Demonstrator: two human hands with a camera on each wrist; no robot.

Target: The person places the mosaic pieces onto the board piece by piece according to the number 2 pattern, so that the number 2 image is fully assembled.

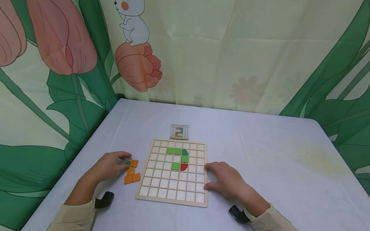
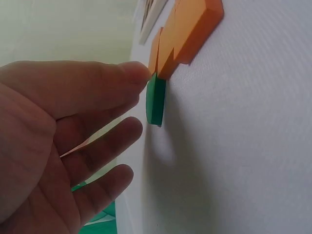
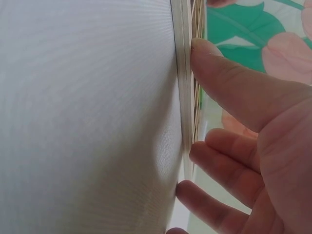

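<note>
My left hand [image 1: 111, 164] is beside a small green quarter-circle tile [image 2: 156, 100], its thumb tip right at the tile and its other fingers spread apart. That tile lies against a cluster of several orange square tiles [image 1: 132, 178] on the table. A wooden grid board [image 1: 171, 202] lies in the middle, holding several light green squares [image 1: 184, 159], a dark green quarter-circle [image 1: 185, 152] and a red quarter-circle [image 1: 183, 166]. Against the board's right edge rests my right hand [image 1: 226, 179], thumb and fingertips touching the rim, fingers fairly straight.
Just beyond the board's far edge lies a small pattern card [image 1: 179, 132] showing a coloured figure on a grid. A white cloth covers the table [image 1: 260, 154]. Behind and to the left hangs a curtain [image 1: 202, 57] printed with tulips and a white animal.
</note>
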